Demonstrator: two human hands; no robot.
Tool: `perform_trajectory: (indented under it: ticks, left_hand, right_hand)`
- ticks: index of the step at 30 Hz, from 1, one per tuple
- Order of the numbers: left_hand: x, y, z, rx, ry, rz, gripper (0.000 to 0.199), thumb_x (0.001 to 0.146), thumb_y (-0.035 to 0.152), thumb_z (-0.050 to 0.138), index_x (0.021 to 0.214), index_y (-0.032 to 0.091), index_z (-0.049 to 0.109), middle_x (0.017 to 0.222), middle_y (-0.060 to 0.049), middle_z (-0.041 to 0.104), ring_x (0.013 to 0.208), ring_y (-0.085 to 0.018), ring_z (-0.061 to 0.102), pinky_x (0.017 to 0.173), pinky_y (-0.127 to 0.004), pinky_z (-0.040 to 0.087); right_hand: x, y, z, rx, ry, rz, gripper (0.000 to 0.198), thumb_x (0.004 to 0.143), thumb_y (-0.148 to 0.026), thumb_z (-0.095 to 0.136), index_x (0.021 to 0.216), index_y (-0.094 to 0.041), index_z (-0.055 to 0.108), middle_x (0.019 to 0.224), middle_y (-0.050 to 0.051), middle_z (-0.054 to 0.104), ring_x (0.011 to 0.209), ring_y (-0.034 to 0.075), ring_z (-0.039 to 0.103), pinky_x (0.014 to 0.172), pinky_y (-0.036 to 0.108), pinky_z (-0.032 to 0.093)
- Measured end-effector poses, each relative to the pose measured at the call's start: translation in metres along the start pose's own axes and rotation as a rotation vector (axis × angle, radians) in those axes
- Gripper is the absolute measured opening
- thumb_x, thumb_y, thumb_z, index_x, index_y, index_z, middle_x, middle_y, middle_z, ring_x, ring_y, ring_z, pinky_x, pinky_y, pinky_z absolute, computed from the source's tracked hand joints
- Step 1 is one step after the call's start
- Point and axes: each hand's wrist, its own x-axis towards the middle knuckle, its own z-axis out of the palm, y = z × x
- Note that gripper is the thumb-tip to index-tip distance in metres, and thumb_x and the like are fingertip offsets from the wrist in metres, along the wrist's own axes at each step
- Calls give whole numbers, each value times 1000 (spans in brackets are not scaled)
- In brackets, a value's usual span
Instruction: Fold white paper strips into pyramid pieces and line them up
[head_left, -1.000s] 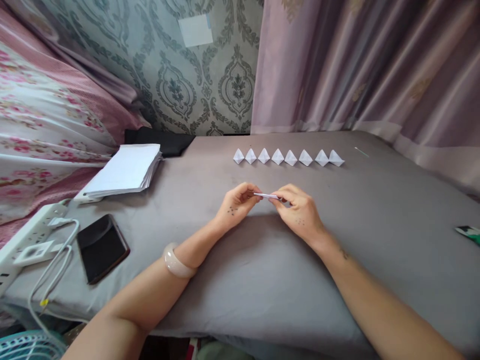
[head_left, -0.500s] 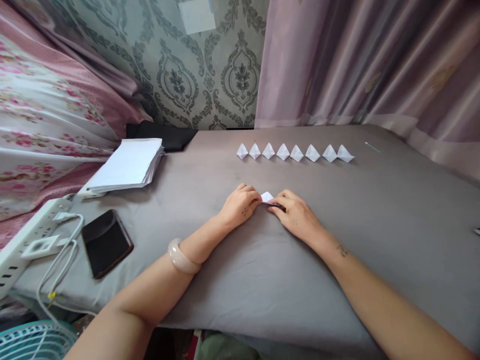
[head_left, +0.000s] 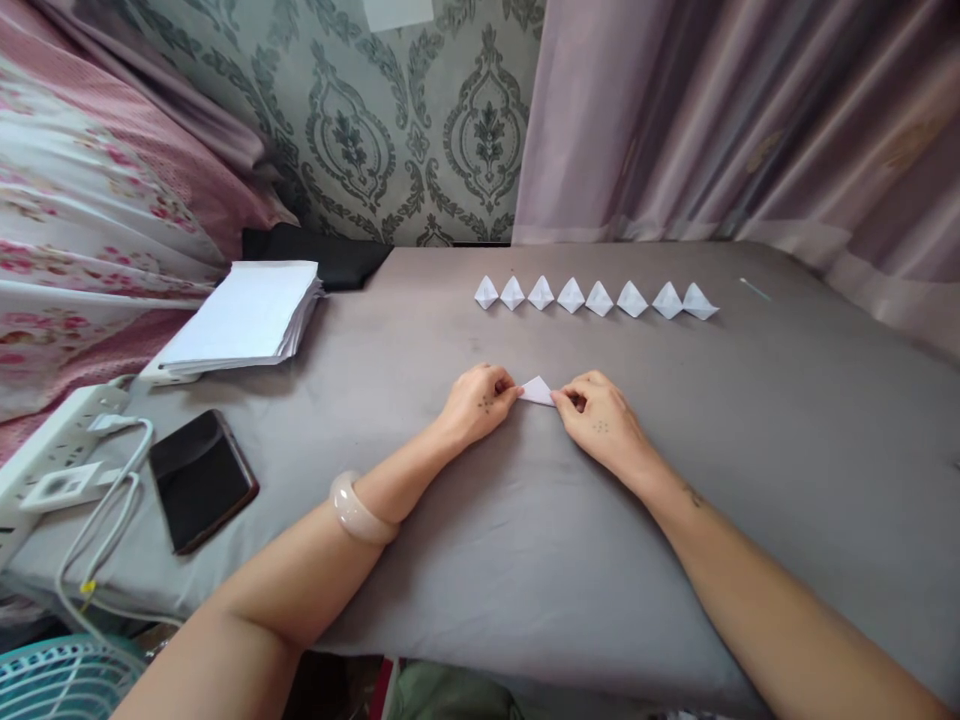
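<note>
Between my hands is a small folded white paper (head_left: 537, 390), triangular on top, held just over the grey cloth. My left hand (head_left: 480, 402) pinches its left corner, thumb against curled fingers. On the other side my right hand (head_left: 598, 415) grips the right corner the same way. Farther back stands a row of several folded white paper boats (head_left: 571, 295), each with a pointed peak.
The table has a grey cloth (head_left: 465, 560). At left lie a stack of white paper (head_left: 240, 315), a black phone (head_left: 202, 480) and a white power strip (head_left: 56, 440) with cables. A fan (head_left: 67, 680) stands at lower left; a thin stick (head_left: 754, 289) lies at far right.
My fingers have shifted outward to the paper's two corners, so more of its triangular face shows. My right hand has moved slightly right. The view has tilted a little downward.
</note>
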Motion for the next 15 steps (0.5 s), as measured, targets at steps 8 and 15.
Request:
perform_trajectory:
  ticks: [8,15]
  left_hand:
    - [5,-1,2,-13,11,-34,18,80,33,63,74,17,65,75,-6,63,67,-17,54,70,-32,43]
    - [10,-8,7,37,9,-3,20,82,35,60,73,17,64,77,-8,62,70,-18,53,68,-31,41]
  right_hand:
    - [1,-5,2,-130,12,12,18,83,-29,51,71,-20,61,88,7,60,70,18,58,68,33,43]
    - [2,-7,1,-171,-15,25,15,83,-29,52,71,-21,56,88,6,59,72,18,57,68,32,42]
